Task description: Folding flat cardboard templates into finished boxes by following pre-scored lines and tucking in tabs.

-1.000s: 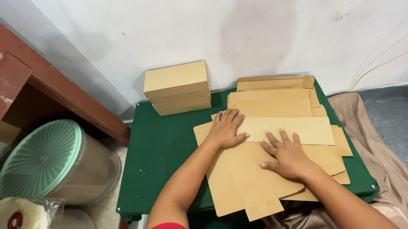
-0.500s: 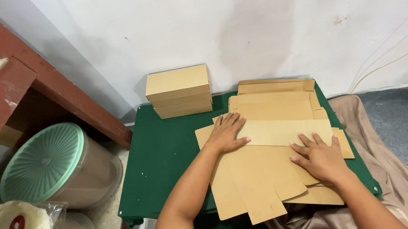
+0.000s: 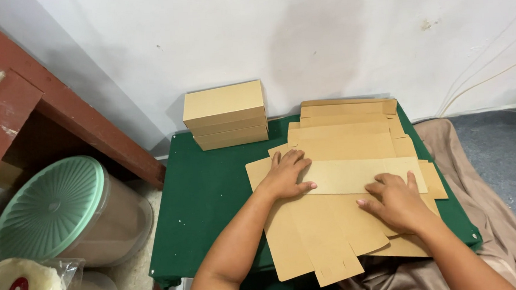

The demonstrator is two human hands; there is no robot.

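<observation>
Head view: both hands, left [image 3: 285, 176] and right [image 3: 397, 201], grip spread flat (palms down) on smooth tan cardboard [image 3: 334, 218].

wall [image 3: 323, 33] standing white, stained | grey floor [image 3: 509, 153] showing at right | green table [image 3: 208, 208] sitting against wall | red-brown wooden frame [image 3: 59, 109] leaning at left | cable [image 3: 492, 71] running down wall

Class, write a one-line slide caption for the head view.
Both hands, left hand and right hand, press a flat cardboard box blank on a green table.
</observation>
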